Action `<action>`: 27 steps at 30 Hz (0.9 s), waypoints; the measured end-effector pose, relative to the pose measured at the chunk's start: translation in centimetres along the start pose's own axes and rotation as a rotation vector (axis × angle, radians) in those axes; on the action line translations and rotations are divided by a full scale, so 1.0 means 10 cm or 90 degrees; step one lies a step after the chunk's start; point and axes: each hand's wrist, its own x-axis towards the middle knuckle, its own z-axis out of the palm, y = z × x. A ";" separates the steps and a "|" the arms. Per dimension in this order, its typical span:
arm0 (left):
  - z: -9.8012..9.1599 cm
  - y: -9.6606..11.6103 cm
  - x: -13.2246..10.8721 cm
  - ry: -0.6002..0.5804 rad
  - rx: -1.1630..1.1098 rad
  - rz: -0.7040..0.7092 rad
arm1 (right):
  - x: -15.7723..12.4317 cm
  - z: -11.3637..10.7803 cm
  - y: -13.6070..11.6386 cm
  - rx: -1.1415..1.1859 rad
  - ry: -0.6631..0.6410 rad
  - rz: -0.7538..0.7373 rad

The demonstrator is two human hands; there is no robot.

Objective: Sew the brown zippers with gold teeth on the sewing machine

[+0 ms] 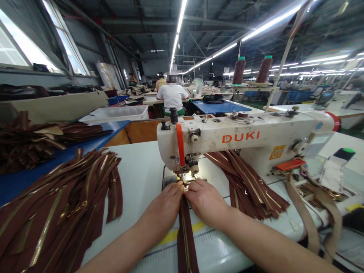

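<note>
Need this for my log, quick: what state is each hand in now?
Left hand: closed, fingers on the brown zipper strip at the sewing machine.
Right hand: closed, fingers on the same strip's other side.

The left hand (167, 203) is bare, its back smooth and gently rounded, with the knuckles showing as soft bumps. The right hand (207, 203) is bare too, with a broad, full back and low knuckles. Both wrists (227, 220) are uncovered and narrower than the forearms behind them. The left forearm (122, 246) is bare and thickens evenly toward the near edge of the view. The right forearm (264, 240) is likewise bare, smooth in outline, and looks broader close to the near right corner. Fingernails are too small to make out clearly.
</note>
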 end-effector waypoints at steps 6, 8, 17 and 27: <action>0.01 0.01 -0.01 0.040 -0.008 -0.006 | 0.00 -0.01 -0.01 -0.012 -0.008 0.006; 0.00 0.04 -0.04 0.053 -0.018 -0.020 | 0.00 -0.01 -0.01 -0.015 -0.010 0.008; -0.10 0.11 -0.06 0.019 -0.047 -0.060 | -0.02 0.00 -0.01 -0.011 -0.012 -0.002; -0.12 0.12 -0.03 0.015 0.024 -0.029 | 0.00 0.00 0.00 0.007 -0.030 0.017</action>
